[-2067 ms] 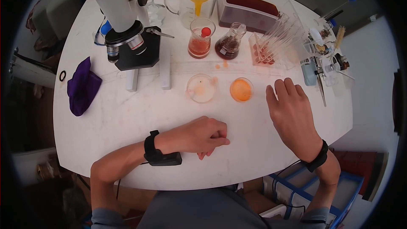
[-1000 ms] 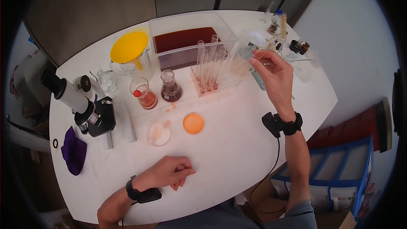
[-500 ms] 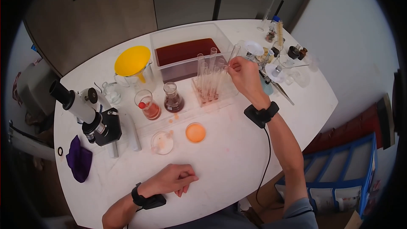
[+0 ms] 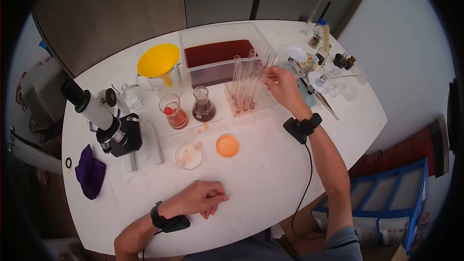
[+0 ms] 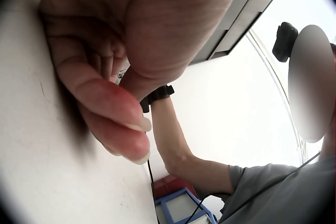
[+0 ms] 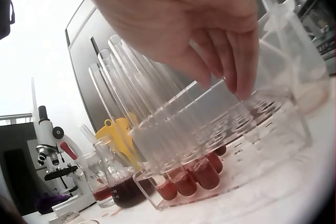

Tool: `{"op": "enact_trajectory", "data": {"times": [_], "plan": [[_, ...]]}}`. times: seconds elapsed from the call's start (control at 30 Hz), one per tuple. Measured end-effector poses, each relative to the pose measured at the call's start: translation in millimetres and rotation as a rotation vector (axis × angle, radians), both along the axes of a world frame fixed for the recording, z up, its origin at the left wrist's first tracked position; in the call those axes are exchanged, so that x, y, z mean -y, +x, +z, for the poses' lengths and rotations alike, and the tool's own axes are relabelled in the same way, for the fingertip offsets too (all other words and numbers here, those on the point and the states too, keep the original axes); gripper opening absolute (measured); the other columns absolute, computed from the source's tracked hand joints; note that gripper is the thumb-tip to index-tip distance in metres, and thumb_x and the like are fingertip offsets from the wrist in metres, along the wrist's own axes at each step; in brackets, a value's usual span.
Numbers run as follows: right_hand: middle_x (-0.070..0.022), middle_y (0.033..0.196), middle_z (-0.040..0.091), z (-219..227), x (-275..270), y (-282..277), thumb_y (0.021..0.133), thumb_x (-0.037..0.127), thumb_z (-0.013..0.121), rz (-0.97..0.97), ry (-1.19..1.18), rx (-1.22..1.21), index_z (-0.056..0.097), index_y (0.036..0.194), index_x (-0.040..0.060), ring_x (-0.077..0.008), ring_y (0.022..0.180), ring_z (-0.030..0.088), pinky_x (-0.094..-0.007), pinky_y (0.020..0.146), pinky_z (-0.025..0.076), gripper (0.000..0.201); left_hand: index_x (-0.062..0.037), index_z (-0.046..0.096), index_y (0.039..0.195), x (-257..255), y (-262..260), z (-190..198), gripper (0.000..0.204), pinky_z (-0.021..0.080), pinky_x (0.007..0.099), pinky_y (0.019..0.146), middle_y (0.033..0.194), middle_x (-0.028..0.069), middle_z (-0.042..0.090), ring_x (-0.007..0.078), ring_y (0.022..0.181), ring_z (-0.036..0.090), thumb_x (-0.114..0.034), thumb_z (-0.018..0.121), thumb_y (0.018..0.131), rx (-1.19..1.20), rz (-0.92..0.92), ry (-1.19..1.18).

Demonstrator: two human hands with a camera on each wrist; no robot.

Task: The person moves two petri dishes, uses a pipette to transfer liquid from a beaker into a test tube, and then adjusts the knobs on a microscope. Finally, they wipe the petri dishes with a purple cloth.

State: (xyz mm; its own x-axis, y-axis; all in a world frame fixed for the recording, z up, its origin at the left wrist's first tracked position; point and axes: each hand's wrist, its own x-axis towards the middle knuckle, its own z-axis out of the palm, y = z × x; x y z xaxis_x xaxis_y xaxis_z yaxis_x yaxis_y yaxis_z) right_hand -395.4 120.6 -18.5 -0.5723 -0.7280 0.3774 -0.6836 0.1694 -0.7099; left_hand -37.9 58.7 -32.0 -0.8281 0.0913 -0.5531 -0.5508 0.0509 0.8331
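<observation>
My left hand point(image 4: 195, 197) rests near the front of the white table, fingers loosely curled around nothing; the left wrist view shows its bare fingertips point(image 5: 137, 125). At the back right, my right hand point(image 4: 285, 87) is over the right side of a clear test tube rack point(image 4: 235, 108), bent fingers pointing down. The right wrist view shows its fingertips point(image 6: 244, 94) close above the rack's holes, with a gap to the thumb and no object in it. Several glass test tubes point(image 6: 113, 85) lean in the rack's left part, dark red liquid point(image 6: 184, 182) at their bottoms.
Left of the rack stand a dark flask point(image 4: 203, 108), a red flask point(image 4: 176, 116), a yellow funnel point(image 4: 157, 60) and a microscope point(image 4: 104, 116). Behind is a tub point(image 4: 208, 75) of dark red liquid. Two petri dishes point(image 4: 227, 145) lie in front; small glassware point(image 4: 321, 79) crowds the right.
My right hand rose from the front right, passed the glassware at the right, then moved left to the test tube rack. The head view shifted too. My left hand stays curled on the table.
</observation>
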Motion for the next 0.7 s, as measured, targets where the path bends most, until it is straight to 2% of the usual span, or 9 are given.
{"op": "enact_trajectory", "data": {"times": [0.13, 0.2, 0.33, 0.43, 0.53, 0.6, 0.7], "plan": [[-0.0249, 0.083, 0.07, 6, -1, 0, 0.092, 0.007, 0.07, 0.028, 0.046, -0.101, 0.061, 0.094, -0.0066, -0.041, 0.082, 0.071, -0.0453, 0.073, 0.054, 0.016, -0.0001, 0.063, 0.098, 0, 0, 0, 0.022, 0.047, 0.0246, 0.048, 0.066, 0.0048, 0.065, 0.0114, 0.053, 0.064, -0.021, 0.061, 0.106, 0.005, 0.004, 0.002], [-0.0267, 0.081, 0.067, 8, 0, 3, 0.096, 0.006, 0.064, 0.019, 0.072, -0.146, 0.054, 0.098, -0.006, -0.0466, 0.08, 0.066, -0.051, 0.07, 0.05, 0.016, 0.0, 0.063, 0.098, 0, -1, 2, 0.022, 0.047, 0.0246, 0.048, 0.066, 0.0048, 0.065, 0.0114, 0.053, 0.064, -0.02, 0.061, 0.106, 0.006, 0.004, -0.003], [-0.0281, 0.08, 0.065, 8, -1, 1, 0.098, 0.005, 0.06, 0.04, 0.088, -0.191, 0.05, 0.1, -0.0056, -0.0495, 0.078, 0.063, -0.053, 0.069, 0.048, 0.015, 0.0004, 0.063, 0.098, -1, -1, 3, 0.021, 0.048, 0.0249, 0.048, 0.066, 0.0049, 0.065, 0.0116, 0.053, 0.064, -0.019, 0.061, 0.105, 0.008, 0.012, -0.004], [-0.0278, 0.079, 0.065, 5, 1, 1, 0.1, 0.008, 0.059, 0.01, 0.065, -0.102, 0.049, 0.098, -0.0052, -0.0483, 0.076, 0.064, -0.0518, 0.068, 0.048, 0.016, 0.0011, 0.063, 0.098, -1, 0, 1, 0.02, 0.048, 0.0254, 0.048, 0.065, 0.0053, 0.065, 0.0118, 0.053, 0.063, -0.018, 0.061, 0.105, 0.006, 0.018, 0.017], [-0.0259, 0.077, 0.065, 7, -1, 5, 0.102, 0.012, 0.059, 0.005, 0.018, -0.067, 0.049, 0.099, -0.0053, -0.0435, 0.07, 0.065, -0.0495, 0.066, 0.049, 0.02, 0.0016, 0.063, 0.099, -1, -1, 2, 0.019, 0.049, 0.0258, 0.049, 0.065, 0.0057, 0.064, 0.0119, 0.053, 0.062, -0.016, 0.061, 0.105, 0.013, 0.018, 0.008], [-0.0225, 0.075, 0.066, 19, 2, 14, 0.103, 0.016, 0.06, -0.048, -0.024, 0.103, 0.048, 0.101, -0.005, -0.0363, 0.065, 0.067, -0.0457, 0.064, 0.051, 0.024, 0.0017, 0.063, 0.099, -1, -1, 2, 0.019, 0.049, 0.0259, 0.049, 0.066, 0.0057, 0.064, 0.0118, 0.053, 0.062, -0.016, 0.061, 0.105, 0.015, 0.019, 0.012], [-0.0209, 0.076, 0.068, 29, 2, 12, 0.102, 0.016, 0.062, -0.027, -0.052, 0.027, 0.05, 0.102, -0.0045, -0.0317, 0.063, 0.067, -0.0426, 0.063, 0.052, 0.024, 0.0018, 0.063, 0.099, -2, -1, 2, 0.019, 0.049, 0.026, 0.049, 0.066, 0.0057, 0.064, 0.0116, 0.053, 0.061, -0.016, 0.061, 0.105, 0.018, 0.019, 0.015]]}}
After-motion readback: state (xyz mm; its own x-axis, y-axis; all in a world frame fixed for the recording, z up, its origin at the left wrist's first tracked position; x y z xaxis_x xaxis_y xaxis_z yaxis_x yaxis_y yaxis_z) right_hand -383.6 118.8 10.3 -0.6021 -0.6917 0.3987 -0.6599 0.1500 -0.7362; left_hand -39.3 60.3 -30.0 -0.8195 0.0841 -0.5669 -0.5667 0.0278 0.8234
